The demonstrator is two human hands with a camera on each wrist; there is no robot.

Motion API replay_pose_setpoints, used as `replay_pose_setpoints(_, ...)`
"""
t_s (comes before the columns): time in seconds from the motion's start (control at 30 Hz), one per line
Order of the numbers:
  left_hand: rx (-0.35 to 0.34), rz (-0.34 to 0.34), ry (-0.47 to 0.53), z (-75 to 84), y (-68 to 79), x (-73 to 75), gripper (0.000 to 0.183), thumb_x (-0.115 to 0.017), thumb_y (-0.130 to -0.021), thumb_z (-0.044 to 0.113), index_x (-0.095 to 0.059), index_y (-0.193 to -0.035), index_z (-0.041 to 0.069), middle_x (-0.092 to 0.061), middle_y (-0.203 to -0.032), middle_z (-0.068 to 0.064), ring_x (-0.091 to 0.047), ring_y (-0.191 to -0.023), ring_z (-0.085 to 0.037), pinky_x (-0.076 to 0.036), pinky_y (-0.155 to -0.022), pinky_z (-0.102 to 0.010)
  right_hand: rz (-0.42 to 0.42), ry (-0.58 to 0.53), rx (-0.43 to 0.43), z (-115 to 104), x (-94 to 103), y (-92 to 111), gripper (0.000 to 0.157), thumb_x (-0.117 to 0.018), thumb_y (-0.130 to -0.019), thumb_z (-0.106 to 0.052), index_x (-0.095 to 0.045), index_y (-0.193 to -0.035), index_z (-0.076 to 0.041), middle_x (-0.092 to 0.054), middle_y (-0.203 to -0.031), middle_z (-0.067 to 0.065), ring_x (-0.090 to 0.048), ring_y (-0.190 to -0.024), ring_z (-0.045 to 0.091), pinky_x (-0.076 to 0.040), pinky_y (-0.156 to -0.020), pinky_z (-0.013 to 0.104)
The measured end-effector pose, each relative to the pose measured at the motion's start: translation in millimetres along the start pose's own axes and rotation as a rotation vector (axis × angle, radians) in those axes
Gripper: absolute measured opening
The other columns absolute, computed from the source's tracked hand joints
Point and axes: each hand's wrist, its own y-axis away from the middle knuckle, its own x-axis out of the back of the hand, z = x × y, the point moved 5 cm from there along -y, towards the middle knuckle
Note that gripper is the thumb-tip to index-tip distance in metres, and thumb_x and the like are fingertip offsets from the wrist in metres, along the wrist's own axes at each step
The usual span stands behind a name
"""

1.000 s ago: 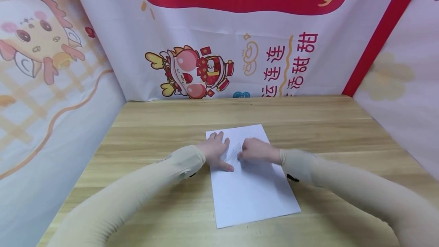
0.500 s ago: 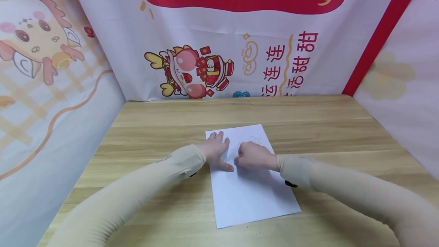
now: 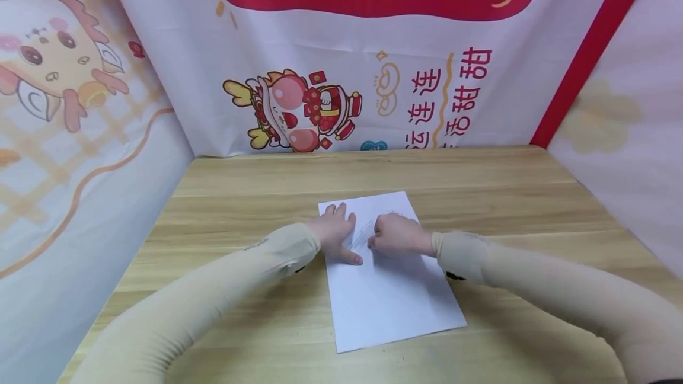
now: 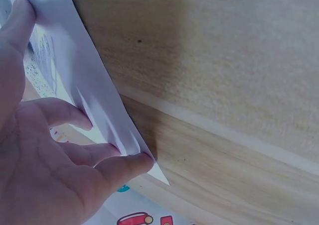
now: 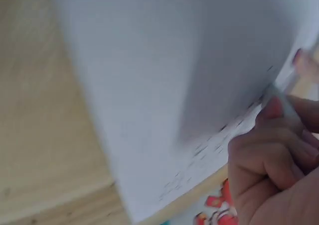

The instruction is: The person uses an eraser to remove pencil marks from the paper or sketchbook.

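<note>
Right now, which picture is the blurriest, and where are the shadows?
Right wrist view: blurriest, with the left edge of the paper smeared and a gray shadow across it; left wrist view: dim, a shadow on the table beside the paper; head view: sharpest, a soft shadow on the paper by the right hand.

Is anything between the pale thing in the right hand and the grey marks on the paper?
Nothing visible blocks the pale thing. Dark specks lie on the paper by the right hand; the left hand rests beside the grey marks.
</note>
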Motion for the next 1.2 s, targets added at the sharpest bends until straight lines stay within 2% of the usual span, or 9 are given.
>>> replay_pose_setpoints(0.1, 0.012, 0.002, -0.003, -0.9, 1.2, 0.8, 0.109, -0.062, -0.079, 0.073, -0.032, -0.150, -0.004, -0.024, -0.151, -0.034, -0.027, -0.137, -0.047, -0.027, -0.111, -0.049, 0.053, 0.008, -0.039, 6, 9.6, -9, 0.020, -0.069, -0.088, -0.020, -0.073, -0.090, 0.000, -0.064, -0.072, 0.004, -0.057, -0.064, 0.017, -0.048, -0.063, 0.032)
replay_pose_setpoints(0.23, 0.019, 0.002, 0.005, -1.8, 1.2, 1.6, 0.107, -0.060, -0.080, 0.073, -0.031, -0.151, -0.002, -0.022, -0.153, -0.032, -0.024, -0.139, -0.046, -0.026, -0.111, -0.048, 0.078, 0.019, -0.032, 10, 15.8, -18, 0.024, -0.066, -0.091, -0.021, -0.072, -0.096, 0.002, -0.065, -0.076, 0.005, -0.058, -0.066, 0.018, -0.050, -0.064, 0.033)
replay_pose_setpoints(0.43, -0.007, 0.021, 0.008, 1.5, 0.4, -1.0, 0.109, -0.062, -0.079, 0.074, -0.034, -0.149, -0.004, -0.026, -0.150, -0.034, -0.029, -0.135, -0.047, -0.030, -0.109, -0.049, -0.016, 0.030, 0.004, 4, 6.0, -7, 0.022, -0.070, -0.087, -0.020, -0.072, -0.091, 0.002, -0.065, -0.077, 0.004, -0.058, -0.068, 0.017, -0.051, -0.065, 0.034)
replay_pose_setpoints(0.67, 0.022, 0.032, -0.008, 2.3, 5.9, 6.9, 0.108, -0.066, -0.078, 0.071, -0.036, -0.147, -0.006, -0.028, -0.147, -0.035, -0.032, -0.132, -0.048, -0.033, -0.107, -0.050, 0.065, -0.007, -0.042, 1, 15.2, -15, 0.020, -0.066, -0.091, -0.019, -0.071, -0.092, 0.001, -0.063, -0.071, 0.003, -0.055, -0.062, 0.017, -0.046, -0.058, 0.030)
replay_pose_setpoints(0.8, 0.020, 0.029, 0.015, 2.6, 7.0, 8.4, 0.107, -0.068, -0.079, 0.069, -0.036, -0.147, -0.007, -0.028, -0.147, -0.035, -0.033, -0.132, -0.048, -0.034, -0.107, -0.050, 0.034, 0.010, -0.014, -4, 5.0, -8, 0.017, -0.068, -0.089, -0.019, -0.071, -0.086, -0.003, -0.060, -0.067, 0.001, -0.052, -0.059, 0.015, -0.044, -0.055, 0.029)
replay_pose_setpoints(0.93, 0.021, 0.026, 0.030, 2.8, 7.5, 6.9, 0.106, -0.070, -0.078, 0.067, -0.037, -0.146, -0.007, -0.030, -0.145, -0.036, -0.034, -0.130, -0.048, -0.035, -0.105, -0.051, 0.046, 0.040, -0.002, -8, -1.2, -3, 0.016, -0.070, -0.087, -0.020, -0.070, -0.079, -0.006, -0.056, -0.062, -0.002, -0.049, -0.056, 0.014, -0.040, -0.051, 0.029)
replay_pose_setpoints(1.13, 0.043, 0.008, 0.026, 0.8, 8.0, 8.0, 0.106, -0.069, -0.078, 0.068, -0.036, -0.148, -0.006, -0.027, -0.148, -0.035, -0.031, -0.133, -0.049, -0.034, -0.107, -0.051, 0.092, 0.044, -0.044, 8, 14.8, -25, 0.022, -0.067, -0.090, -0.023, -0.071, -0.079, -0.005, -0.060, -0.063, 0.001, -0.052, -0.055, 0.015, -0.042, -0.050, 0.028)
replay_pose_setpoints(1.2, 0.048, -0.004, 0.033, 0.3, 6.8, 6.4, 0.107, -0.068, -0.078, 0.068, -0.035, -0.149, -0.005, -0.025, -0.150, -0.034, -0.028, -0.135, -0.048, -0.032, -0.108, -0.051, 0.099, 0.025, -0.040, 12, 15.9, -27, 0.022, -0.066, -0.092, -0.022, -0.072, -0.082, -0.003, -0.061, -0.064, 0.001, -0.053, -0.055, 0.015, -0.042, -0.052, 0.027)
